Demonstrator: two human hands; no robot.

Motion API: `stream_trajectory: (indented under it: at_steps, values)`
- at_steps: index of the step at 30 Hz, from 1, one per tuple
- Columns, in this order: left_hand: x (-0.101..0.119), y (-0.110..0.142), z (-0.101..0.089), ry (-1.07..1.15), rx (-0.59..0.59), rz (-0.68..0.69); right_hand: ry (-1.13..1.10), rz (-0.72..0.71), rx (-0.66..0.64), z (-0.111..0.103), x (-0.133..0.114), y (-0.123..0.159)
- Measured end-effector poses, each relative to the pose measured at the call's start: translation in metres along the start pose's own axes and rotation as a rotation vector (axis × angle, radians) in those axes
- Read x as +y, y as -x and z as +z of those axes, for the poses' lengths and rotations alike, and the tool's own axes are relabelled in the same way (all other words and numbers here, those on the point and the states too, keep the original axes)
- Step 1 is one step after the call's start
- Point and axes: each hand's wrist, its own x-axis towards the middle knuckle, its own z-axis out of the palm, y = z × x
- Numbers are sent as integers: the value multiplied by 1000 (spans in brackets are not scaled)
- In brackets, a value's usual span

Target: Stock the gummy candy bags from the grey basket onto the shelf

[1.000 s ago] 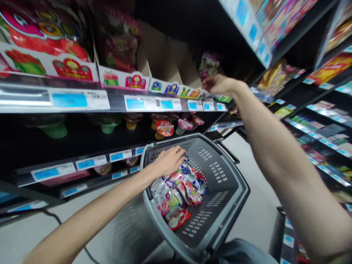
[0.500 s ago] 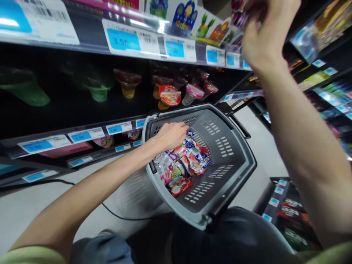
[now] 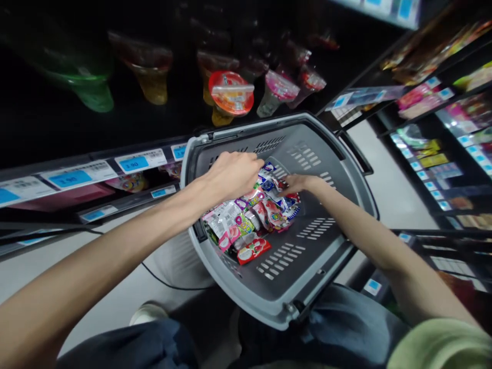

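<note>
A grey plastic shopping basket (image 3: 238, 302) stands tilted before me, its bottom covered with shiny candy packets (image 3: 230, 220) in pink, white, red and blue. My left hand (image 3: 240, 171) is inside its left part, above the packets. Its fingers are curled down and their tips are hidden, so what they hold does not show. My right hand (image 3: 302, 183) reaches in from the right, fingers bent around the edge of a blue, white and red packet (image 3: 282, 187). A red flat packet (image 3: 253, 250) lies nearest to me in the basket.
Clear cups with coloured contents hang or stand on the dark shelf behind, one with an orange-red lid (image 3: 231, 93). Price tags (image 3: 138, 161) line the shelf edge. A black cable (image 3: 165, 282) crosses the floor. More stocked shelves (image 3: 438, 154) are at the right.
My right hand has come down from the upper shelf, where it was at a purple packet, into the basket. My left hand stays in the basket. The view has tilted down.
</note>
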Motion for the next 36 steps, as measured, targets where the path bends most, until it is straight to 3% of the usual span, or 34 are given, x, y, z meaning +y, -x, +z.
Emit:
stream_trajectory:
  at_steps: [2, 5, 12, 15, 18, 22, 27, 31, 36]
  values:
    - [2, -1, -1, -2, -37, -11, 15, 14, -78, 20, 4, -14]
    - [3, -3, 0, -2, -85, -20, 26, 34, -59, 34, 6, -26]
    - [2, -3, 6, 36, -133, -30, 38, 49, -31, 12, 16, -21]
    - [2, -1, 6, 37, -140, -19, 7, 13, 76, -5, 18, -9]
    - [3, -1, 4, 37, -148, -12, -107, -79, 266, -21, 9, 9]
    - [3, -1, 2, 44, -123, 13, -420, -293, 544, -39, -18, 33]
    - [-2, -1, 3, 103, -92, 108, -872, -496, 665, -46, -46, 44]
    - [-4, 0, 5, 136, -80, 135, -1298, -546, 650, -43, -59, 44]
    - [-1, 2, 3, 200, -59, 94, -1649, -519, 296, -46, -71, 59]
